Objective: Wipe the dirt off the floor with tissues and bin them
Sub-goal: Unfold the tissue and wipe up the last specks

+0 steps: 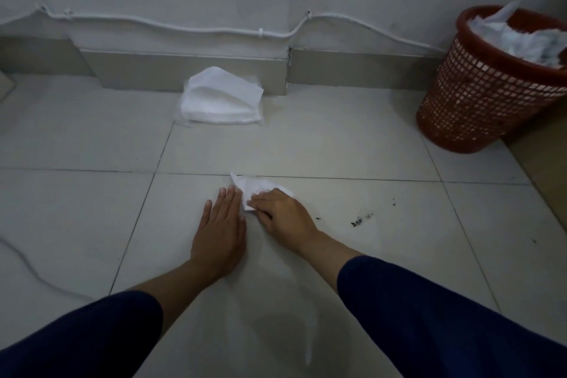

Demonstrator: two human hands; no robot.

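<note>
1. Right hand (pixel 282 215): knuckles raised, fingers bent over a crumpled white tissue (pixel 254 189) and holding it down on the floor (pixel 337 147). Fingertips point toward the left hand. Dark blue sleeve (pixel 429 316) pushed up the forearm.

2. Left hand (pixel 219 230): palm flat on the floor, fingers straight and close together, pointing at the far edge. Holds nothing. Its fingertips lie just beside the tissue. Dark blue sleeve as on the right.

3. Tissue: on the middle of the floor, partly under the right hand. Its free end sticks out toward the far edge and reaches a grout line between tiles.

4. Dirt (pixel 362 219): small dark specks and a smear on the pale tile, to the right of the right hand and apart from it.

5. Stack of tissues (pixel 221 101): clean, white, folded, at the far edge of the floor, leaning against the skirting (pixel 138 67).

6. Bin (pixel 491 80): red plastic mesh basket in the far right corner of the floor, upright, heaped with used tissues (pixel 521 37) that rise above its rim.

7. Cable (pixel 184 27): white, clipped along the wall above the skirting.

8. Cord (pixel 24 261): pale, lying loose by the left edge of the floor.
</note>
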